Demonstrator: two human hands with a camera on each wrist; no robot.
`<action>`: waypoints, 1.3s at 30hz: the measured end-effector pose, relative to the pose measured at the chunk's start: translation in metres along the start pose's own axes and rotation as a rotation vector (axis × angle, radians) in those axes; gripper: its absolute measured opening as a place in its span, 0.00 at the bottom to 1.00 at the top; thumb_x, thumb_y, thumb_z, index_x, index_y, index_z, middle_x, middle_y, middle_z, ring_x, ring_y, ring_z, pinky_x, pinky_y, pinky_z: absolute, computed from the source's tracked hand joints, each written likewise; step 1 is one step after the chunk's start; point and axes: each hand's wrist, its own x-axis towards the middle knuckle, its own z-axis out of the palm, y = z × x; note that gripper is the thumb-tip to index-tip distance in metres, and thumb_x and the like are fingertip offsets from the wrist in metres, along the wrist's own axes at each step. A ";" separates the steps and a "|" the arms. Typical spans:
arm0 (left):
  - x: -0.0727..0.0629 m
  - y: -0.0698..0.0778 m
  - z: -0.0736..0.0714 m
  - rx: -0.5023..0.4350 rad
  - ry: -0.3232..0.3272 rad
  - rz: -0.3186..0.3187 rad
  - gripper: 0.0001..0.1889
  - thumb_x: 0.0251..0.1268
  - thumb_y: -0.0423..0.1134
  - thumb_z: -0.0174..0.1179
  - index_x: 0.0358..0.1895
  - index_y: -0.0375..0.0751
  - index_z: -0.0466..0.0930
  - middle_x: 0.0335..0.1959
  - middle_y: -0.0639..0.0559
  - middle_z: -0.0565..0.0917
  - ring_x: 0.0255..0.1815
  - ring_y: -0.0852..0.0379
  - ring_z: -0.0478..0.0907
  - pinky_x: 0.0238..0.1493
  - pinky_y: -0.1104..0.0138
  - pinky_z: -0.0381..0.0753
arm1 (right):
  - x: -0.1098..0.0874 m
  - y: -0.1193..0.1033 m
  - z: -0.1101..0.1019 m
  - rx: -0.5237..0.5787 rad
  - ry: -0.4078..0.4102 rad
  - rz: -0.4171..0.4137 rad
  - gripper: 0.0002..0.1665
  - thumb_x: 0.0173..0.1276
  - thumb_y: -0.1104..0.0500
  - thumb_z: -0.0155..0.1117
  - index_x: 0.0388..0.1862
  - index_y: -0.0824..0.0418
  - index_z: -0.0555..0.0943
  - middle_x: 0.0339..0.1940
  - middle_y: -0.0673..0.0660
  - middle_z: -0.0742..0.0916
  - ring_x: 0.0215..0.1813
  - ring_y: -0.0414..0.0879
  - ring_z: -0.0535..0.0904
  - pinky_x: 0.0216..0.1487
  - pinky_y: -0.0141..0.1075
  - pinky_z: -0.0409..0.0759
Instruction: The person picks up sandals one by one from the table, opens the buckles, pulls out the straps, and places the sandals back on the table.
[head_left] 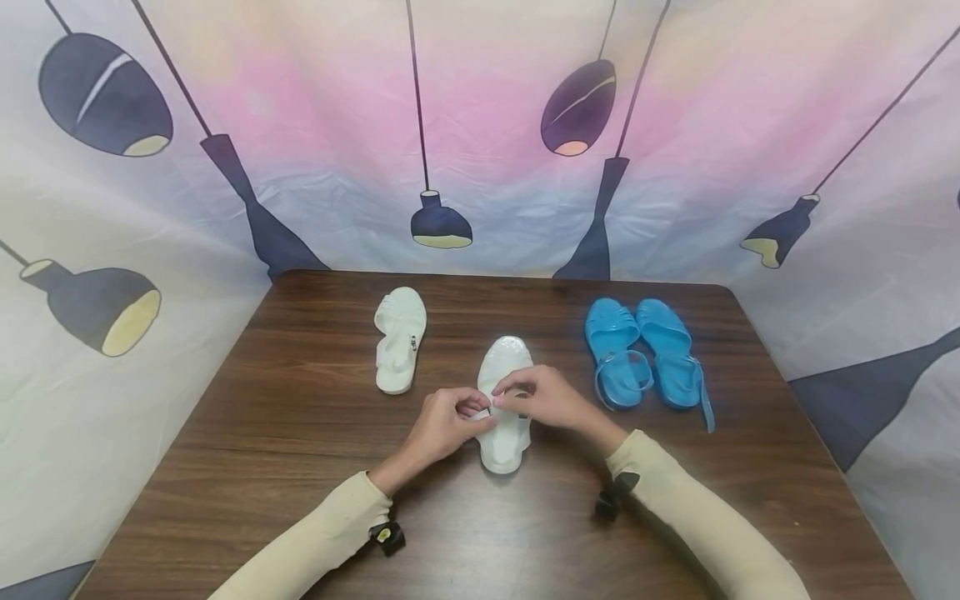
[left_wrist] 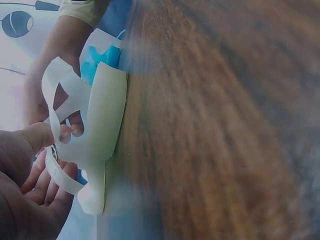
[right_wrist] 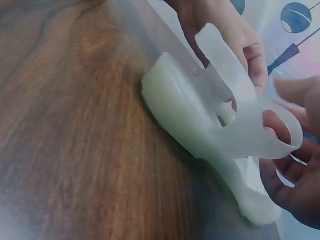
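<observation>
Your left hand [head_left: 448, 421] and right hand [head_left: 546, 396] pinch the white sandal [head_left: 502, 457] strap [left_wrist: 61, 176], probably to fasten it; next calls for steady threading.

A glossy white plastic sandal [head_left: 507, 440] stands sole-down, straps arched, toe toward the far edge of the brown wooden table [head_left: 292, 433], roughly midway between its side edges.

On the bench [head_left: 300, 500] we see a middle sandal [head_left: 508, 435] between the left hand [head_left: 446, 423] and right hand [head_left: 553, 400], a lone sandal [head_left: 398, 354] behind leftward, paired sandals [head_left: 619, 377] behind rightward.
</observation>
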 end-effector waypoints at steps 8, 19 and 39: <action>0.000 -0.004 0.002 -0.023 0.025 0.005 0.09 0.54 0.37 0.78 0.35 0.40 0.88 0.31 0.50 0.90 0.32 0.60 0.87 0.35 0.73 0.85 | -0.002 0.006 0.005 -0.043 0.012 -0.021 0.06 0.66 0.53 0.76 0.41 0.51 0.92 0.39 0.42 0.91 0.44 0.36 0.85 0.48 0.35 0.84; 0.000 -0.003 0.004 -0.014 0.052 -0.003 0.08 0.54 0.35 0.77 0.35 0.40 0.87 0.32 0.51 0.90 0.32 0.60 0.87 0.35 0.73 0.85 | -0.006 0.013 -0.001 -0.028 0.107 0.040 0.04 0.63 0.55 0.78 0.37 0.50 0.92 0.35 0.42 0.91 0.39 0.39 0.83 0.45 0.36 0.83; 0.000 -0.003 0.006 0.045 0.082 0.021 0.08 0.53 0.35 0.78 0.34 0.42 0.89 0.32 0.53 0.90 0.32 0.61 0.86 0.36 0.71 0.86 | -0.008 0.011 0.004 -0.049 0.112 0.126 0.05 0.64 0.54 0.77 0.36 0.53 0.92 0.34 0.44 0.91 0.38 0.42 0.81 0.43 0.39 0.82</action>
